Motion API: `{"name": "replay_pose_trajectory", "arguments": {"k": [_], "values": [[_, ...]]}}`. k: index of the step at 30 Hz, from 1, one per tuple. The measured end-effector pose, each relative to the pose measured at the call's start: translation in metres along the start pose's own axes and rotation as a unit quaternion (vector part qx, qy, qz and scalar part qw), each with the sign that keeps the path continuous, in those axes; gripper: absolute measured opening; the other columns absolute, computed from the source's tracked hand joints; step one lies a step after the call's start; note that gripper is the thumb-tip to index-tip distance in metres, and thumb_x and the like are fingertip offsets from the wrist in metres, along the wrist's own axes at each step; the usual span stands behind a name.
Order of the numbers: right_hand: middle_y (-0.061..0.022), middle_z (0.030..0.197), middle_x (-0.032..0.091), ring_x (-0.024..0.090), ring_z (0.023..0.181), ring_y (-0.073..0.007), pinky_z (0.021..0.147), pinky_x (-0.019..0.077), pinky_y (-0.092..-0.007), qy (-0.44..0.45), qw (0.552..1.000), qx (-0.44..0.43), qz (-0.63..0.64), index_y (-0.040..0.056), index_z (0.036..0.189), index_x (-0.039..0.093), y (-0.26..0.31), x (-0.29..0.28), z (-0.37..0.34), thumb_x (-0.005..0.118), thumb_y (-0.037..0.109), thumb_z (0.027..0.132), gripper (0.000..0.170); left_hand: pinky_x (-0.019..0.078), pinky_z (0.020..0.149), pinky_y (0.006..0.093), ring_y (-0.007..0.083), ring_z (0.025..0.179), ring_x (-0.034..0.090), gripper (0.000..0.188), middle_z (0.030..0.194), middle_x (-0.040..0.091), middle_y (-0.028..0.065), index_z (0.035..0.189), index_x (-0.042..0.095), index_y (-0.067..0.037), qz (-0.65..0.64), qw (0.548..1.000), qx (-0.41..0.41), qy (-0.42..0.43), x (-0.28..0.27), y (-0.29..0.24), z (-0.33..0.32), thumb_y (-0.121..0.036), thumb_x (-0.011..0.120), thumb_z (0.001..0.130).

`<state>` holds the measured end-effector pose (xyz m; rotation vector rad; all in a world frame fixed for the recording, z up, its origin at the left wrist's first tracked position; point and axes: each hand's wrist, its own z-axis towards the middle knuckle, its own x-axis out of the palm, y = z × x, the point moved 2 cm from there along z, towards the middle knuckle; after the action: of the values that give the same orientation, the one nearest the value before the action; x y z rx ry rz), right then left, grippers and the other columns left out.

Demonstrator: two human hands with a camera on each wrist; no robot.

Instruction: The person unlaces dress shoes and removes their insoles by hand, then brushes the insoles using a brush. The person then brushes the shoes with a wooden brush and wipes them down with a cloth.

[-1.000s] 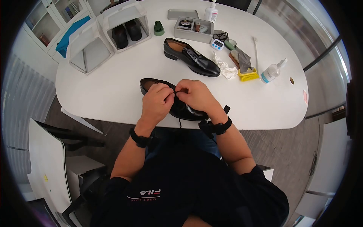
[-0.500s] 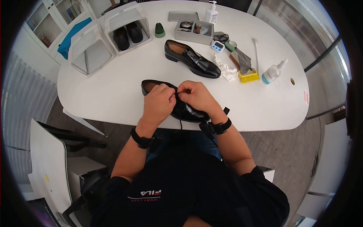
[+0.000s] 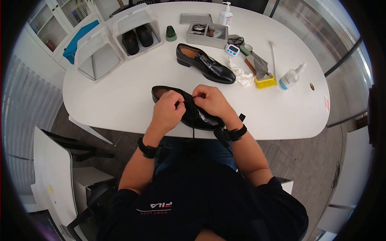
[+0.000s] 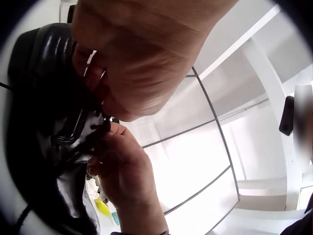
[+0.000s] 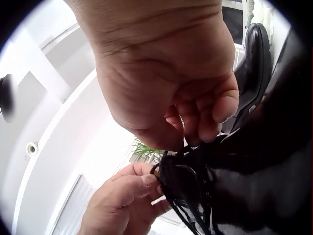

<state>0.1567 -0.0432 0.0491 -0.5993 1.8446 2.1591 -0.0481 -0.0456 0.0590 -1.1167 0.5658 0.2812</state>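
Observation:
A black leather dress shoe lies on the white table near its front edge, toe to the right. My left hand is over its opening, thumb and fingertip pinching a black shoelace at the eyelets. Across the lacing, my right hand pinches lace too, its fingers curled at the top of the tongue, as the right wrist view shows. A loose lace end hangs over the table edge. The matching shoe sits farther back with its laced flaps in view.
Behind stand two clear-fronted boxes, one holding dark shoes, a green brush and a grey case. To the right are a timer, crumpled paper, a yellow brush and a spray bottle.
My hands have moved slightly apart over the lacing, the right one shifting a little to the right. The shoe stays in place, and the view has shifted slightly.

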Motion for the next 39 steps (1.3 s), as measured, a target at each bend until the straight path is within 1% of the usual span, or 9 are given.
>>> {"name": "replay_pose_trajectory", "arguments": {"k": [5, 13, 21, 26, 30, 33, 35, 36, 39], "values": [[-0.0124, 0.081, 0.072, 0.070, 0.075, -0.0283, 0.071, 0.0550, -0.0377, -0.023, 0.996, -0.031, -0.084, 0.0049, 0.098, 0.072, 0.011, 0.004, -0.003, 0.072, 0.013, 0.079, 0.021, 0.0522, 0.073, 0.0414, 0.0315, 0.087, 0.065, 0.011, 0.089, 0.065, 0.0092, 0.089, 0.063, -0.004, 0.134, 0.984, 0.109, -0.043, 0.009, -0.010, 0.002, 0.000, 0.064, 0.079], [-0.0131, 0.082, 0.072, 0.069, 0.074, -0.0281, 0.071, 0.0538, -0.0387, -0.028, 0.999, -0.010, 0.021, 0.0042, 0.097, 0.069, -0.001, 0.006, -0.004, 0.071, 0.013, 0.084, 0.015, 0.0527, 0.076, 0.0398, 0.0311, 0.089, 0.065, 0.014, 0.094, 0.065, 0.0080, 0.090, 0.065, -0.006, 0.079, 0.993, 0.081, -0.032, 0.005, -0.009, 0.005, 0.000, 0.063, 0.078], [-0.0140, 0.084, 0.074, 0.072, 0.079, -0.0314, 0.073, 0.0551, -0.0399, -0.061, 0.998, 0.011, 0.015, 0.0046, 0.100, 0.068, -0.008, 0.010, 0.000, 0.069, 0.013, 0.087, 0.016, 0.0521, 0.082, 0.0406, 0.0327, 0.094, 0.064, 0.013, 0.099, 0.065, 0.0102, 0.087, 0.061, -0.004, 0.023, 0.997, 0.070, 0.017, 0.000, -0.004, 0.005, 0.001, 0.063, 0.076], [-0.0145, 0.085, 0.074, 0.073, 0.079, -0.0329, 0.073, 0.0559, -0.0408, -0.079, 0.997, 0.014, 0.017, 0.0043, 0.100, 0.068, -0.010, 0.014, 0.002, 0.069, 0.014, 0.087, 0.016, 0.0509, 0.086, 0.0415, 0.0340, 0.102, 0.061, 0.018, 0.107, 0.066, 0.0103, 0.076, 0.053, -0.005, 0.124, 0.981, 0.115, 0.097, -0.005, -0.014, 0.000, -0.001, 0.070, 0.071], [-0.0145, 0.083, 0.074, 0.073, 0.078, -0.0331, 0.072, 0.0560, -0.0410, -0.077, 0.997, 0.004, 0.013, 0.0047, 0.099, 0.068, -0.008, 0.014, 0.002, 0.070, 0.017, 0.088, 0.016, 0.0511, 0.082, 0.0417, 0.0355, 0.096, 0.061, 0.022, 0.104, 0.067, 0.0121, 0.073, 0.052, -0.004, 0.148, 0.975, 0.149, 0.072, -0.012, -0.020, -0.003, -0.003, 0.074, 0.072], [-0.0140, 0.081, 0.073, 0.072, 0.075, -0.0325, 0.070, 0.0554, -0.0407, -0.073, 0.997, 0.002, -0.002, 0.0048, 0.098, 0.067, -0.003, 0.012, 0.000, 0.071, 0.018, 0.088, 0.017, 0.0502, 0.072, 0.0372, 0.0269, 0.083, 0.062, 0.025, 0.098, 0.068, 0.0102, 0.072, 0.053, -0.004, 0.043, 0.991, 0.125, 0.002, -0.023, -0.025, -0.001, -0.005, 0.078, 0.077], [-0.0137, 0.080, 0.072, 0.071, 0.074, -0.0321, 0.069, 0.0551, -0.0405, -0.071, 0.997, 0.003, -0.009, 0.0049, 0.097, 0.067, 0.000, 0.012, -0.002, 0.072, 0.019, 0.088, 0.017, 0.0484, 0.067, 0.0311, 0.0146, 0.075, 0.060, 0.021, 0.089, 0.067, 0.0073, 0.077, 0.059, -0.002, -0.085, 0.996, 0.003, -0.001, -0.038, -0.036, 0.002, -0.005, 0.078, 0.084], [-0.0137, 0.079, 0.072, 0.070, 0.072, -0.0316, 0.068, 0.0545, -0.0402, -0.066, 0.997, 0.011, -0.022, 0.0050, 0.096, 0.067, 0.002, 0.011, -0.002, 0.072, 0.019, 0.088, 0.017, 0.0449, 0.061, 0.0280, 0.0129, 0.063, 0.054, 0.017, 0.076, 0.062, 0.0058, 0.083, 0.065, -0.001, -0.135, 0.990, -0.038, -0.006, -0.043, -0.040, 0.002, -0.009, 0.079, 0.088], [-0.0137, 0.077, 0.071, 0.069, 0.069, -0.0303, 0.066, 0.0537, -0.0396, -0.084, 0.996, -0.002, -0.043, 0.0047, 0.096, 0.066, 0.001, 0.013, -0.002, 0.073, 0.018, 0.088, 0.017, 0.0460, 0.062, 0.0279, 0.0129, 0.067, 0.058, 0.016, 0.078, 0.065, 0.0062, 0.088, 0.069, 0.000, -0.198, 0.977, -0.057, 0.063, -0.055, -0.051, 0.001, -0.011, 0.081, 0.089]]}}
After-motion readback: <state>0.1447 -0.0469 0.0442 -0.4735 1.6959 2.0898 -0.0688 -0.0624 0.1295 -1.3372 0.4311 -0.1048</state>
